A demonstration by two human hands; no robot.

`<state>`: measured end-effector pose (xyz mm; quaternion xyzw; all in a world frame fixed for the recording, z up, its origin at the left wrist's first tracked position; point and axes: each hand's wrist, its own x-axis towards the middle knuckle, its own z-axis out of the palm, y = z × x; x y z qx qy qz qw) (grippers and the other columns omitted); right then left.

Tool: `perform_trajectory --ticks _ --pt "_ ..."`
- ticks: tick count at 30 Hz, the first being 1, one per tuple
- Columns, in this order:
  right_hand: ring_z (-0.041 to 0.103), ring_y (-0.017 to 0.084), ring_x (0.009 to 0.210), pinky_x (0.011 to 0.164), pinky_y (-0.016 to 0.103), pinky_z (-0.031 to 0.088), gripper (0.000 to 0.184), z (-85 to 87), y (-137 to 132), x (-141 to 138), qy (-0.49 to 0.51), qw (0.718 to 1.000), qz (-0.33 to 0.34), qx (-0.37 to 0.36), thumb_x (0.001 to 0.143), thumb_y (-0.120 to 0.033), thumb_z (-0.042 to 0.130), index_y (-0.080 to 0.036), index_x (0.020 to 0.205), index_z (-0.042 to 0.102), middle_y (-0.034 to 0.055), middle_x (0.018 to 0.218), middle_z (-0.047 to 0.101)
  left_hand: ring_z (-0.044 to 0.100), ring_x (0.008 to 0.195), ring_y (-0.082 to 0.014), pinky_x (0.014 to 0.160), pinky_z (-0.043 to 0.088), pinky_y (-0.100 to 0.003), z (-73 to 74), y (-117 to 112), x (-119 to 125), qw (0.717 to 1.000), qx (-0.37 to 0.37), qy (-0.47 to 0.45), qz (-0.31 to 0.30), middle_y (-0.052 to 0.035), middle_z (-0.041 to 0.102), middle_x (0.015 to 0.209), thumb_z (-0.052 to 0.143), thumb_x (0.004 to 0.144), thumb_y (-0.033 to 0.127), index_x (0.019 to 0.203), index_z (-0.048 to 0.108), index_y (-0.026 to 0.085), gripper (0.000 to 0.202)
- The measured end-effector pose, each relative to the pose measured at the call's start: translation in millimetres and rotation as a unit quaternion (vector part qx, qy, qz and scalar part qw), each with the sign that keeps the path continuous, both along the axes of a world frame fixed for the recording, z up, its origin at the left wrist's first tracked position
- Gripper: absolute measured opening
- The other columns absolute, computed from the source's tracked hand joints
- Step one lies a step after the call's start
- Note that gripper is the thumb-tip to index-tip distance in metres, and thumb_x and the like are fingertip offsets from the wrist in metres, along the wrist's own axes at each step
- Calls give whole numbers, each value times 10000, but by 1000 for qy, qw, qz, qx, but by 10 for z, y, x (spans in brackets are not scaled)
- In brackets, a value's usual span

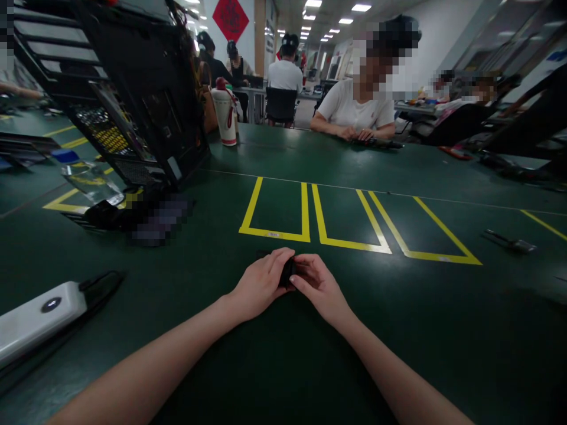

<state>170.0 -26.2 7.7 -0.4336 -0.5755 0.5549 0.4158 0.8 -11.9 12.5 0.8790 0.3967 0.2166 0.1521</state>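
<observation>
Both of my hands meet over the dark green table (283, 366), just in front of the yellow tape outlines. Between them is a small black object (287, 271), mostly covered by my fingers, so its kind does not show. My left hand (262, 277) curls over it from the left with its fingers together. From the right, my right hand (321, 286) closes on it with bent fingers and the thumb against its near side. A bit of something black also shows behind the left fingers.
A black computer case (146, 88) stands tilted at the left, by a water bottle (88, 177) with a blue cap. A white device (44, 319) with a cable lies near left. Beyond are a paper cup (225, 112) and a seated person (361, 112). At right lies a screwdriver-like tool (511, 242).
</observation>
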Motion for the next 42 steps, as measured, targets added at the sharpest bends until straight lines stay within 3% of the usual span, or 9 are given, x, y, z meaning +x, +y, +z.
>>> perform_trajectory --ticks 5,10,16,22,28,33,38,42 --pt "503 181 1067 956 391 411 333 -1 21 9 -6 1000 15 -13 755 -230 559 -272 1072 467 34 1115 513 462 1121 -258 897 427 -460 -19 42 -2 1000 -8 8 -3 -110 392 1277 557 755 281 1265 160 224 648" --pt "476 177 1092 986 395 377 337 -21 8 6 -24 998 14 56 738 -177 567 -267 1043 456 25 1115 472 458 1125 -242 911 424 -438 -39 59 10 1000 6 11 -1 -108 405 1265 554 750 228 1262 174 200 639" --pt "533 155 996 877 345 465 209 -40 -9 -17 -13 999 4 52 777 -233 530 -263 977 478 10 1028 504 490 1086 -250 869 450 -433 -48 32 13 1000 23 -4 -6 -125 412 1243 554 761 282 1244 207 184 603" --pt "520 168 1029 921 378 428 311 -40 -43 -25 -37 998 1 59 778 -253 525 -248 1080 450 32 1103 508 519 1038 -254 820 476 -424 -36 -19 12 999 33 -13 -10 -133 404 1231 577 747 268 1234 213 175 615" --pt "513 161 1034 933 369 416 335 -74 -64 -20 -4 996 25 83 716 -219 600 -259 1015 455 8 1054 513 535 1005 -253 804 482 -419 -24 -54 -13 999 46 -11 -8 -135 396 1230 578 744 254 1223 221 173 603" --pt "551 152 950 866 351 456 191 -64 -60 -61 -11 997 -3 79 757 -262 554 -246 933 483 3 961 536 543 993 -242 801 486 -399 -9 -70 -29 999 52 -13 -13 -130 405 1222 570 754 281 1222 217 171 597" --pt "519 161 1022 928 368 411 296 -84 -51 -74 -42 996 -28 78 756 -271 554 -243 1038 471 23 1073 526 546 983 -242 780 492 -404 -20 -80 -36 998 52 -16 -11 -117 409 1217 571 751 300 1221 205 193 606" --pt "522 165 1023 942 383 397 304 -118 -54 -53 -27 996 2 85 732 -260 580 -238 1020 484 22 1063 534 552 961 -231 764 494 -401 -38 -101 -51 999 51 -18 -4 -110 401 1220 575 745 304 1214 201 205 608"
